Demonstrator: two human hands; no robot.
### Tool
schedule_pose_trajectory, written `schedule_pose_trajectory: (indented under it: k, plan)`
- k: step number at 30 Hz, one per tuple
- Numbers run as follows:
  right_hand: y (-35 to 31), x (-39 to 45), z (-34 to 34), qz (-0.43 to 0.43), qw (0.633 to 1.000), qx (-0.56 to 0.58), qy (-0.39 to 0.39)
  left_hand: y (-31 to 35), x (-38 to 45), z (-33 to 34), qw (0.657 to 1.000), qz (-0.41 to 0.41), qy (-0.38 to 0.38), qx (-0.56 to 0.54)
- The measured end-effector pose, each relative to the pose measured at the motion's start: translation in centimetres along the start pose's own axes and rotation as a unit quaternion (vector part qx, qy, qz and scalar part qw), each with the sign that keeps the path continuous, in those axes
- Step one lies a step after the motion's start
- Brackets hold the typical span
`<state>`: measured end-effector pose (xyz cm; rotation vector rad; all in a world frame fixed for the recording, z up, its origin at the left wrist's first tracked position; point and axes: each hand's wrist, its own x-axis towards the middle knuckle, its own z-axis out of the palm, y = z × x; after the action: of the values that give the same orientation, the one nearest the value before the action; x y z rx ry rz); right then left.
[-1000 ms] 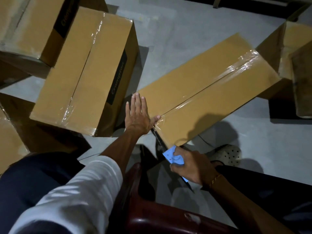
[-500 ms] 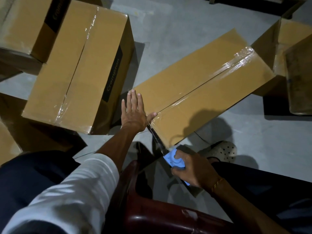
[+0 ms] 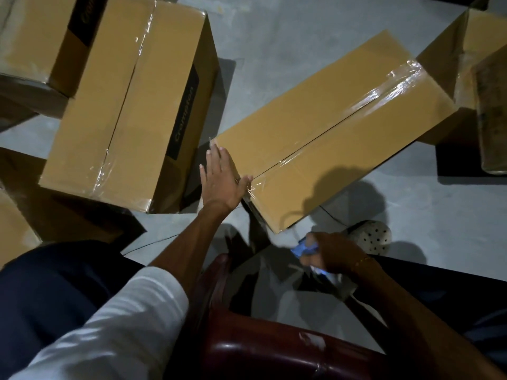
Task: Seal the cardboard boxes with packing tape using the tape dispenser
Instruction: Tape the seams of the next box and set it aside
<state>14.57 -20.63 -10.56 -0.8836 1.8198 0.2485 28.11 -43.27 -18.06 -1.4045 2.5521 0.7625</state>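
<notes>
Now the person is sitting on a dark red plastic chair [image 3: 274, 349] and leaning over a long cardboard box [image 3: 323, 138] that is lying on the grey concrete floor [image 3: 288, 31], running from about 7 o'clock up toward 2 o'clock of the view's centre. Clear packing tape [image 3: 395, 86] is glinting along the box's centre seam and wrinkling over its far end. The left hand [image 3: 222, 179] is lying flat on the box's near end, fingers straight and together, the thumb spread toward the seam where the tape is folding over the edge — pressing, not gripping. The right hand [image 3: 334, 253] is sitting just below the box's near corner, at about 5 o'clock, its fingers curling around a blue tape dispenser [image 3: 304, 249]; the dispenser is blurred, so its details are hard to make out, and it is sitting just apart from the cardboard. A thin gold bracelet [image 3: 362, 261] is showing at that wrist.

At 10 o'clock a second, larger box [image 3: 131, 105] is standing with tape along its seam and a dark printed strip down its side. More boxes are crowding the frame — one [image 3: 33, 37] at the top left corner, and an open one [image 3: 463, 50] at 2 o'clock, touching the long box's far end. A pale perforated clog [image 3: 373, 238] is resting on the floor just right of the right hand.
</notes>
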Motion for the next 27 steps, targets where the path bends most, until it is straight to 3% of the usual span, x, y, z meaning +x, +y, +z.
schedule_pose_trajectory:
  k: [2,5,8,12,16,19,23,27]
  plan:
    - [1.2,-0.5,-2.3,0.000,0.999,0.036,-0.023,0.3,-0.2,-0.3,0.986,-0.060,0.055,-0.149]
    - [1.6,-1.7,-6.3,-0.035,0.979,0.199,0.022,1.4,-0.1,-1.2,0.936,-0.123,0.121,-0.308]
    - [1.3,-1.8,-8.1,-0.101,0.910,0.390,0.095,3.4,1.2,-1.7,0.889,-0.168,0.106,-0.412]
    - [0.8,0.2,-7.4,-0.121,0.792,0.570,0.183,4.4,4.0,-1.1,0.795,-0.267,0.079,-0.539]
    - [1.4,3.4,-5.4,-0.089,0.744,0.624,0.222,3.6,6.2,-1.5,0.769,-0.298,0.082,-0.560]
    - [2.0,4.8,-4.5,-0.066,0.734,0.634,0.234,3.2,7.2,-1.8,0.779,-0.317,0.065,-0.536]
    - [1.6,5.8,-5.0,-0.059,0.781,0.571,0.248,4.9,4.0,-0.1,0.785,-0.327,0.047,-0.523]
    - [1.6,6.2,-4.6,-0.066,0.821,0.518,0.229,6.2,-2.1,1.5,0.730,-0.384,-0.193,-0.531]
